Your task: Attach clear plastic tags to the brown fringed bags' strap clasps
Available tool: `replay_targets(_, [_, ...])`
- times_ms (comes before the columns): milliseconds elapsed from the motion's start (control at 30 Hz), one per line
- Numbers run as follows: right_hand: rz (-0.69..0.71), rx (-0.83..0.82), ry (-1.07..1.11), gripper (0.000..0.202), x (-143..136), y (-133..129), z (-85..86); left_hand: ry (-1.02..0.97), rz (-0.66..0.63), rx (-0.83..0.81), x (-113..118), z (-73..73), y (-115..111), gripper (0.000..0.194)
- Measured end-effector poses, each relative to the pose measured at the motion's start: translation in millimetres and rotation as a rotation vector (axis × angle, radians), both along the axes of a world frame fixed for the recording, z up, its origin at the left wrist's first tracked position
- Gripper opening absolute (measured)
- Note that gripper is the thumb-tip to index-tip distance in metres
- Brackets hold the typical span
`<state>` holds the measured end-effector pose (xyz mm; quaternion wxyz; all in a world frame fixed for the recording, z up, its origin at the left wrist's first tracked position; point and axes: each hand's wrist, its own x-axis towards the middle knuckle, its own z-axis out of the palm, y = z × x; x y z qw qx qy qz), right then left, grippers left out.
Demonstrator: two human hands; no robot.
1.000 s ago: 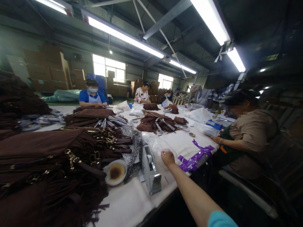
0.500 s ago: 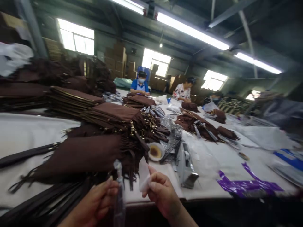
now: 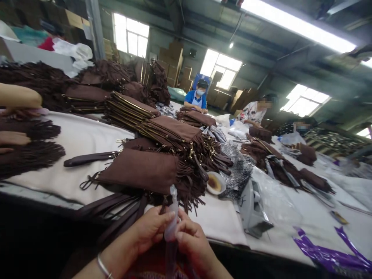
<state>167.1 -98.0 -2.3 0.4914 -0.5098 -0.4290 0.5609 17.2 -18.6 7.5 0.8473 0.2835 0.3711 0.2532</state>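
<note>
My left hand (image 3: 154, 226) is closed round a long, narrow clear plastic sleeve (image 3: 173, 197), held upright at the table's front edge. From the right, my right hand (image 3: 190, 234) pinches a small whitish slip (image 3: 171, 231) that lies against the sleeve. Both hands are close together, and what is inside the sleeve cannot be made out. Just beyond them lies a brown fringed pouch (image 3: 139, 170) with a wrist strap (image 3: 90, 158) stretching to the left. Behind it rises a stack of similar pouches (image 3: 171, 130) with gold zips and clasps.
Right of the pouches stand a white bowl (image 3: 222, 188) with brown residue and a grey tape dispenser (image 3: 252, 209). Purple plastic packaging (image 3: 328, 248) lies at front right. A co-worker's arms (image 3: 17, 97) reach over brown fringe at left. Other people sit across the table.
My right hand has brought the whitish slip left against the plastic sleeve, and my hands have come together. The view has swung left, bringing a co-worker's arms into sight.
</note>
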Motion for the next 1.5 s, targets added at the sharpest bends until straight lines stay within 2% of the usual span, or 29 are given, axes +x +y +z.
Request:
replay_targets(200, [-0.09,-0.008,-0.206,0.035,17.1,-2.2,-9.3,0.114,-0.002,0.079,5.5,-7.2,1.7,0.04])
replay_targets(267, [-0.113,-0.017,-0.28,0.04,18.9,8.0,-8.3,0.173,-0.011,0.108,7.3,-8.9,2.2,0.04])
replay_targets(367, [-0.137,0.004,-0.442,0.032,13.1,32.0,-2.9,0.231,-0.024,0.142,9.3,-10.8,2.5,0.046])
replay_targets(500, [-0.182,-0.037,-0.44,0.024,5.9,49.6,2.1,0.226,0.02,0.173,2.6,-13.4,3.4,0.047])
replay_targets(567, [-0.197,-0.046,-0.44,0.023,7.7,46.0,1.1,0.236,0.023,0.205,-4.0,-13.2,4.3,0.046])
replay_targets(733, [-0.193,-0.094,-0.38,0.02,15.1,23.9,-3.5,0.354,-0.161,0.344,-13.1,-3.2,9.8,0.039])
replay_targets(800, [-0.186,-0.102,-0.364,0.019,15.8,17.8,-3.3,0.4,-0.205,0.42,-13.0,2.3,14.4,0.038])
replay_targets(867, [-0.179,-0.113,-0.365,0.019,15.9,13.9,-2.1,0.411,-0.223,0.421,-12.0,6.1,19.1,0.039])
replay_targets(1033, [-0.151,-0.114,-0.387,0.019,15.4,8.8,1.2,0.328,-0.117,0.348,-4.3,4.9,24.0,0.042])
replay_targets(1267, [-0.107,-0.107,-0.35,0.019,14.8,4.2,2.5,0.458,-0.033,0.476,5.7,-1.3,20.1,0.041])
replay_targets(1500, [-0.14,-0.121,-0.299,0.02,16.4,-1.5,-0.7,0.558,-0.025,0.628,3.6,5.4,19.0,0.039])
